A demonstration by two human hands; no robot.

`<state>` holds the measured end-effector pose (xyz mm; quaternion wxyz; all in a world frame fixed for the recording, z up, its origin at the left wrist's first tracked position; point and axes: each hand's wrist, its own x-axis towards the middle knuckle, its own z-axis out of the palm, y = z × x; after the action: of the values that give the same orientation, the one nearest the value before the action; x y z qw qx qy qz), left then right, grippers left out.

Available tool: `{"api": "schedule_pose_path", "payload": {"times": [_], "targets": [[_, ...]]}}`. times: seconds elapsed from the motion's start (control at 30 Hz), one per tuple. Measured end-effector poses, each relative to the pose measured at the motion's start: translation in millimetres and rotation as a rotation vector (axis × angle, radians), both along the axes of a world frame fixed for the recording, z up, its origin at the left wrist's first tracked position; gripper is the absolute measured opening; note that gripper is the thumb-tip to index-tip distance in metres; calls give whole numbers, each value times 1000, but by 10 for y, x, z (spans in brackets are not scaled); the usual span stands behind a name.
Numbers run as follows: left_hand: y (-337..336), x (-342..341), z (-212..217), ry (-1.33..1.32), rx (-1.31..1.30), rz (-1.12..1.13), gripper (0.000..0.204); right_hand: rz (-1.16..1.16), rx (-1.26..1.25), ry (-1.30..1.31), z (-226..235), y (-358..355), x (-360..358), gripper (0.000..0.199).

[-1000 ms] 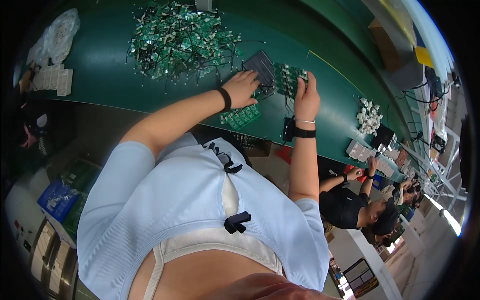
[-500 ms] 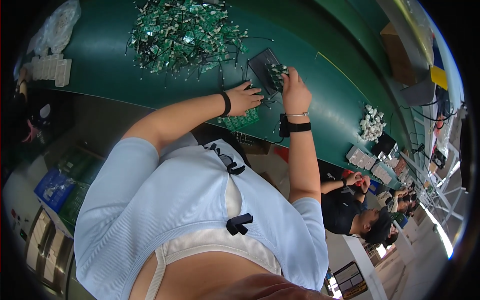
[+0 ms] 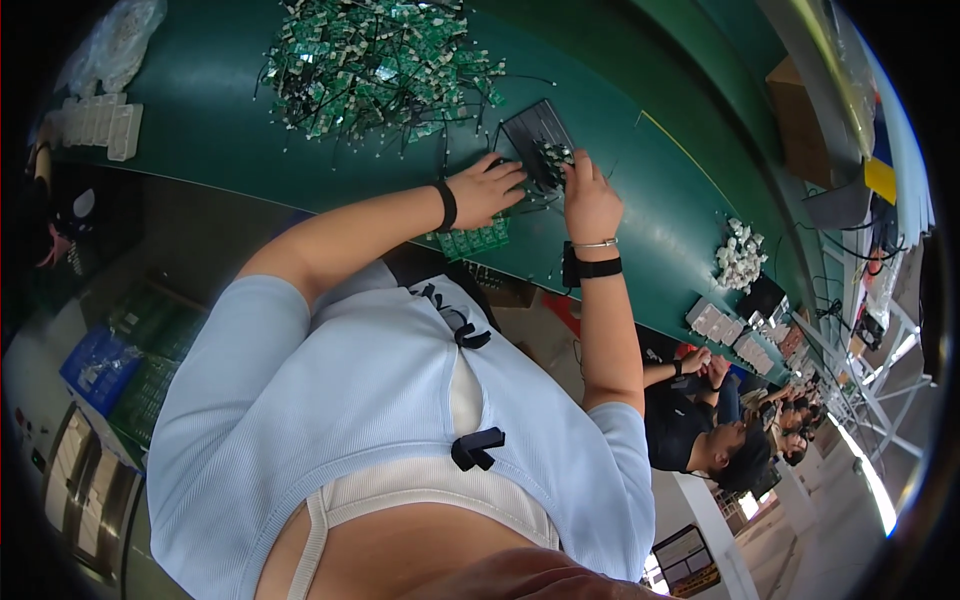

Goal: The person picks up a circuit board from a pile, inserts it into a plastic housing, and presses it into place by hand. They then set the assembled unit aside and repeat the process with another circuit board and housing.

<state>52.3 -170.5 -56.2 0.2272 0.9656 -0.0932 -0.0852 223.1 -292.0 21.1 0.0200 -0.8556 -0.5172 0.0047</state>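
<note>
Green workshop bench (image 3: 665, 225) underlies a splayed left hand (image 3: 483, 193), right hand (image 3: 592, 204) pinching circuit boards (image 3: 553, 156).

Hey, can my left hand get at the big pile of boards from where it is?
Probably yes: the pile lies just beyond your left hand, with only green table and some thin wires between. I can't tell whether those fingers hold anything.

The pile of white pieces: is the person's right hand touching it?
No, the white pile lies farther right, apart from the right hand.
</note>
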Motion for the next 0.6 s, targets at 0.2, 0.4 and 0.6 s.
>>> {"api": "schedule_pose_path", "payload": {"times": [0.2, 0.4, 0.6], "targets": [[125, 142, -5, -98, 33, 282, 80, 28, 46, -62, -69, 93, -38, 23], [144, 182, -56, 48, 133, 260, 88, -36, 24, 19, -5, 276, -23, 31], [158, 177, -36, 117, 122, 262, 88, 10, -76, 139, -52, 379, 448, 40]]}}
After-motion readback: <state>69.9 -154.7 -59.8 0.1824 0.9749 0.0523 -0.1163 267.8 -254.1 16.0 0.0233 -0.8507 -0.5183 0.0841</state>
